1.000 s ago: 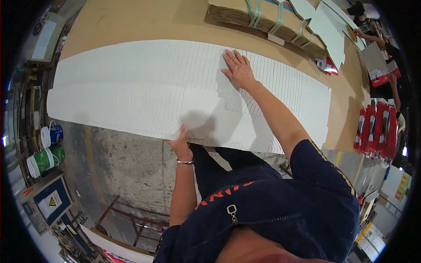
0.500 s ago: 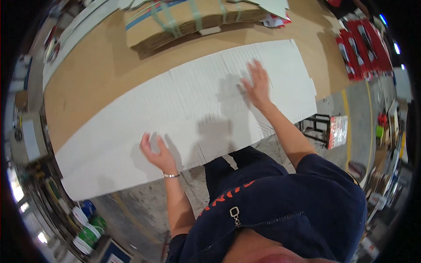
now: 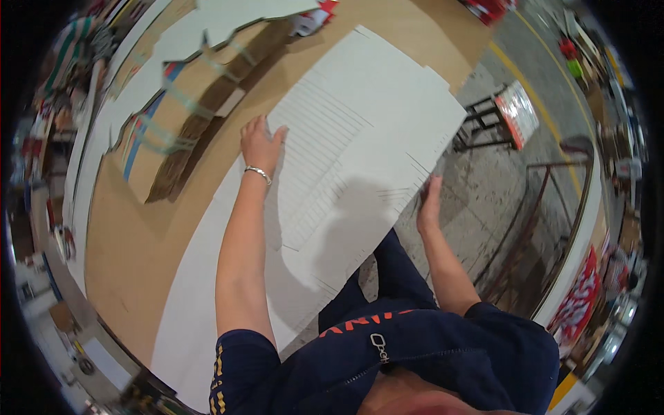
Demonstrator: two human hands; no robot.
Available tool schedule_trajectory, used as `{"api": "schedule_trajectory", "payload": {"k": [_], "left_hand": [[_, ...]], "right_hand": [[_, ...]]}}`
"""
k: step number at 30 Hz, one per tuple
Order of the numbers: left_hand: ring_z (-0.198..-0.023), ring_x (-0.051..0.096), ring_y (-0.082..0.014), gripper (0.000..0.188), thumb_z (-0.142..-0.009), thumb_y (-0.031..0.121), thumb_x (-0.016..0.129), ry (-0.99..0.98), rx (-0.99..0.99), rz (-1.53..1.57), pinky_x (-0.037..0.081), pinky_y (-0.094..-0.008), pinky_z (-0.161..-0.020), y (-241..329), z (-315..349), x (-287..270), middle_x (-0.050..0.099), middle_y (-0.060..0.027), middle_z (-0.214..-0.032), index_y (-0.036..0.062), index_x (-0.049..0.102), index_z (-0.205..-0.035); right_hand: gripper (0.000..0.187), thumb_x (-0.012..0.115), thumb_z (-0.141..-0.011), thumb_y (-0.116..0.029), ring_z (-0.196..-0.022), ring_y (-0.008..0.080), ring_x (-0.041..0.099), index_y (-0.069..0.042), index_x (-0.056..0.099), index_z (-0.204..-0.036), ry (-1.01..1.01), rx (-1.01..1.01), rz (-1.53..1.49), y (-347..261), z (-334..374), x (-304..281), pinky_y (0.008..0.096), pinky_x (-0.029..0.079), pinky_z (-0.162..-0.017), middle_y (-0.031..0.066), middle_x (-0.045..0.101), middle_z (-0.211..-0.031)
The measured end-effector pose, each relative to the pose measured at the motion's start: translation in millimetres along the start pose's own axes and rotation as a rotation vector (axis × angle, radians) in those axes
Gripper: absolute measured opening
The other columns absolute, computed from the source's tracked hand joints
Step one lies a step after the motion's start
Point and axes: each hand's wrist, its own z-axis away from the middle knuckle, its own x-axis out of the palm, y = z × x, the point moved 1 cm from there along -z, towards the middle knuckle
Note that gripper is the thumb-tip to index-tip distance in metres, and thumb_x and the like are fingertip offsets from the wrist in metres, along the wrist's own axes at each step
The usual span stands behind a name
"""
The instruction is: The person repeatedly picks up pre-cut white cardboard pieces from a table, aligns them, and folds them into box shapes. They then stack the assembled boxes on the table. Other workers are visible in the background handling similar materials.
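Note:
A large white cardboard sheet (image 3: 387,90) with rows of dark parallel slits or lines lies on a tan board-topped table (image 3: 124,277). My left hand (image 3: 261,146) rests at the sheet's far edge, fingers stretched out and thumb apart. At the near edge, beside my body, my right hand (image 3: 430,204) is upright with its fingers straight against the sheet's rim. Whether any of its fingers reach under the sheet is hidden. The curved end of the sheet runs down toward the lower left, past my left forearm.
Beyond the sheet stands a taped stack of brown cardboard (image 3: 200,111), topped by pale cut pieces (image 3: 228,24). Red packages (image 3: 487,8) sit at the table's far right corner. A black stool-like frame with a wrapped top (image 3: 515,114) stands on the concrete floor to the right.
My body and view have turned to the right. My left hand has gone to the sheet's far edge, and my right hand has come off its surface to the near edge.

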Motion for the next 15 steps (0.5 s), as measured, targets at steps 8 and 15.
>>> {"api": "schedule_trajectory", "payload": {"k": [8, 15], "left_hand": [[-0.102, 0.051, -0.0305, 0.038, -0.077, 0.027, 0.069, 0.044, -0.105, 0.089, 0.04, -0.0398, -0.092, 5, -5, 16, 0.06, -0.0142, -0.107, 0.0002, 0.064, -0.104], [-0.101, 0.051, -0.0305, 0.04, -0.079, 0.023, 0.067, 0.111, 0.039, 0.099, 0.039, -0.04, -0.092, -6, -4, 19, 0.061, -0.0137, -0.106, 0.0021, 0.06, -0.112]], "right_hand": [[0.066, 0.041, -0.097, -0.04, -0.131, 0.024, 0.03, -0.005, 0.015, -0.146, 0.142, 0.065, -0.293, -31, 25, 61, 0.0348, 0.022, -0.108, 0.0124, 0.029, -0.145], [0.073, 0.041, -0.096, -0.043, -0.139, 0.0244, 0.015, -0.007, 0.003, -0.148, 0.072, 0.04, -0.244, -26, 26, 56, 0.035, 0.015, -0.112, 0.0133, 0.014, -0.151]]}}
